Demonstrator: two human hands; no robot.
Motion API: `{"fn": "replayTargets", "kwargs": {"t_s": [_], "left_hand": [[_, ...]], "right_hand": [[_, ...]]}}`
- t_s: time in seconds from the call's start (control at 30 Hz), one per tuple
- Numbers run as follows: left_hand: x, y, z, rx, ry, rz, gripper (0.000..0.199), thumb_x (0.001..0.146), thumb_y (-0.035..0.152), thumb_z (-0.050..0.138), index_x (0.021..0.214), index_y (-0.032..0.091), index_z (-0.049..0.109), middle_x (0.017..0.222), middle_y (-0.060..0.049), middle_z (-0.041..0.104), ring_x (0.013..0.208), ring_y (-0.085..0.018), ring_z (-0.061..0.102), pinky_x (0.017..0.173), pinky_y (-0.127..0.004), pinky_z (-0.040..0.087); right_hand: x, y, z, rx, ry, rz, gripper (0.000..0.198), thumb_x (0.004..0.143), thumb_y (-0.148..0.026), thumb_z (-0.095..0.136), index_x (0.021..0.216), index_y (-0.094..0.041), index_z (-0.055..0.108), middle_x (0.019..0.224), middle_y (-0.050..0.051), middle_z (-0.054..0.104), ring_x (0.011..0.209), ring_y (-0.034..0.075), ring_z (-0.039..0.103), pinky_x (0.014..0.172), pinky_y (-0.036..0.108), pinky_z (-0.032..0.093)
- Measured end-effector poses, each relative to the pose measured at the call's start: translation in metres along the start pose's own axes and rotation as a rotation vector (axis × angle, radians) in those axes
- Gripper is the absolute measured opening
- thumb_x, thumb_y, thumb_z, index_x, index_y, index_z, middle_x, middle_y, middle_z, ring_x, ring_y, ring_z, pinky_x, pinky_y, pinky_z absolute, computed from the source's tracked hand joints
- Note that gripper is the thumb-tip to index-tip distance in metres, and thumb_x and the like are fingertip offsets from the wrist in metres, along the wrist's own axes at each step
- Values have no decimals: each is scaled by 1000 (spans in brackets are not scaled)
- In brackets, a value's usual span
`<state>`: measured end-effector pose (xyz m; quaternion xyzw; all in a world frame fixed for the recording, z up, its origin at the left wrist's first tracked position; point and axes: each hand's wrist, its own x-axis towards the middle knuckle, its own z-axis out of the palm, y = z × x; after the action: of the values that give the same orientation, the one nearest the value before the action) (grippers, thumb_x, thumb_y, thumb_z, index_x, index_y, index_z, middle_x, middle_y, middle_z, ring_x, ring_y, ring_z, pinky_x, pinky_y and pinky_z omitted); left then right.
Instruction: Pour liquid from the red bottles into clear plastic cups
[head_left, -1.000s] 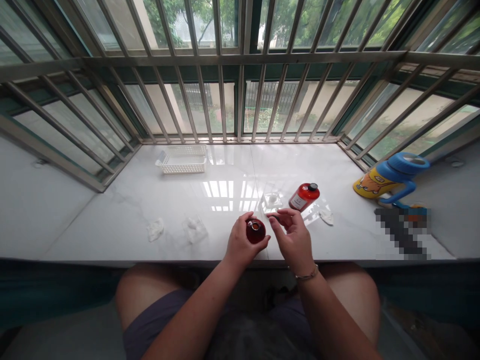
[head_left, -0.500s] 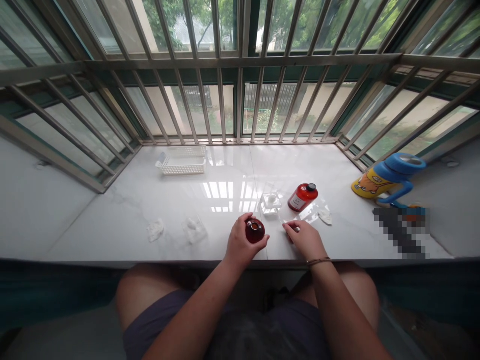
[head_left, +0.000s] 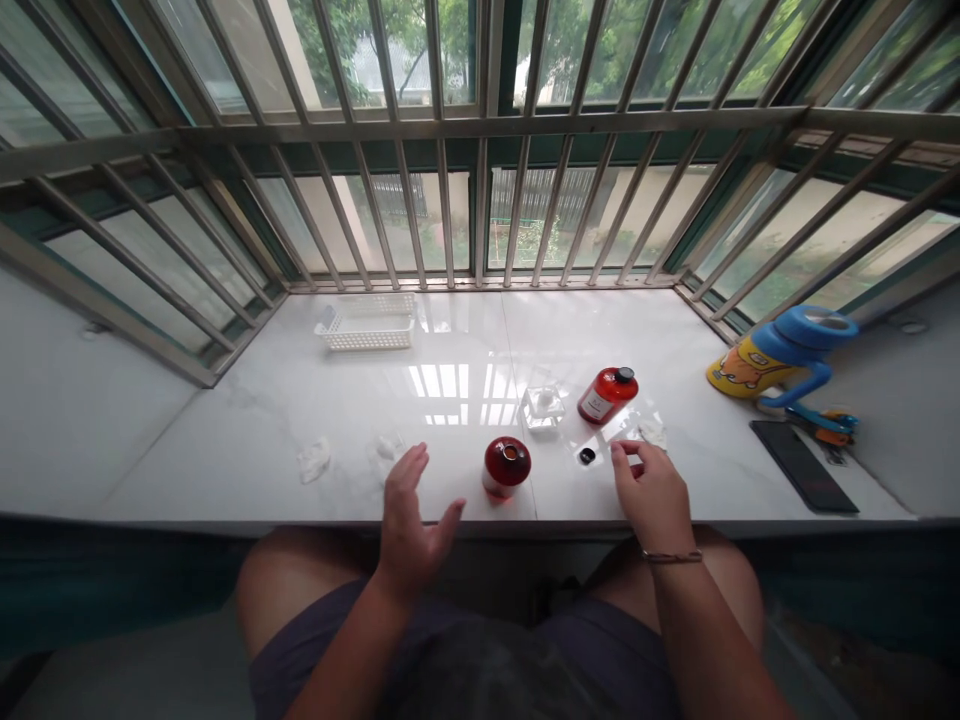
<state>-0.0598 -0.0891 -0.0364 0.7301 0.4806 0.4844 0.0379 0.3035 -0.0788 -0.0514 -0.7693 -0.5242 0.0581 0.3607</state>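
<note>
The uncapped dark red bottle (head_left: 506,468) stands upright near the table's front edge, its round mouth facing up. To its left, my left hand (head_left: 416,525) is open, thumb and fingers spread, apart from the bottle. My right hand (head_left: 652,495) is loosely curled with nothing visible in it, just in front of a crumpled white piece (head_left: 654,434) that it partly covers. A small black cap (head_left: 587,456) lies on the table between the bottle and my right hand. Behind the cap is a second red bottle (head_left: 606,396) with a black cap and pale label.
A clear square container (head_left: 543,408) sits behind the open bottle. White scraps (head_left: 313,460) and a clear piece (head_left: 386,452) lie left. A white basket (head_left: 367,324) stands at the back. Right are a blue-yellow flask (head_left: 780,350), a phone (head_left: 802,465) and a blue-orange item (head_left: 829,425).
My left hand has let go of the red bottle and drawn left. My right hand has moved right, away from the black cap, which is now uncovered on the table.
</note>
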Motion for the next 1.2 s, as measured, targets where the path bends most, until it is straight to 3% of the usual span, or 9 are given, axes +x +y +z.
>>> {"fn": "replayTargets", "kwargs": {"t_s": [0.17,0.27,0.37,0.53,0.67,0.8,0.9,1.03,1.2], "left_hand": [[2,-43,-40,252,203,-256,85,89,44,84,159,20,42,160,-20,52,153,-38,49,128,-60,41],[9,-72,-47,226,14,-453,101,80,54,89,161,17,41,164,-22,50,155,-40,46,130,-58,38],[15,-94,-44,150,-169,-596,90,79,54,88,153,20,51,161,-17,56,152,-38,50,129,-55,39],[16,-97,-35,90,-175,-740,72,76,58,88,135,25,64,136,-11,74,129,-36,69,115,-53,53],[4,-69,-36,127,-149,-590,68,78,56,89,132,23,66,130,-11,76,124,-35,72,111,-51,57],[-11,-30,-44,113,-266,-195,63,86,52,87,137,24,63,131,-10,76,121,-31,74,108,-46,60],[-19,-3,-48,123,-317,5,61,92,45,82,145,23,59,131,-12,76,119,-31,75,104,-45,62],[-24,24,-49,159,-347,119,55,97,31,76,147,19,56,129,-14,76,117,-31,74,103,-46,62],[-30,41,-44,156,-361,141,56,94,20,74,146,17,54,126,-14,76,114,-31,74,102,-47,60]], "right_hand": [[-26,-18,-14,116,112,-208,26,106,-45,58,103,-22,70,97,6,71,73,19,62,77,35,50],[-44,-36,-16,248,142,-339,12,105,-31,62,105,-22,69,97,5,70,77,18,64,74,33,51],[-62,-60,-14,389,62,-481,11,102,-18,62,110,-23,68,100,6,69,85,20,68,76,33,55],[-91,-104,-8,487,-221,-711,22,101,-12,62,120,-23,64,103,7,71,86,18,69,73,29,58],[-110,-128,-2,532,-365,-666,21,103,-17,61,123,-24,62,107,7,71,80,17,67,71,29,57],[-118,-139,5,543,-427,-495,21,103,-28,67,124,-25,62,97,3,69,72,15,63,69,30,56],[-119,-142,11,553,-411,-386,41,95,-35,81,129,-26,61,100,2,70,78,16,66,73,30,59],[-122,-143,19,551,-400,-321,63,82,-34,94,134,-27,58,108,1,74,85,18,69,82,33,62],[-127,-141,21,526,-451,-277,52,81,-24,92,124,-28,63,105,0,75,91,20,74,84,33,62]]}}
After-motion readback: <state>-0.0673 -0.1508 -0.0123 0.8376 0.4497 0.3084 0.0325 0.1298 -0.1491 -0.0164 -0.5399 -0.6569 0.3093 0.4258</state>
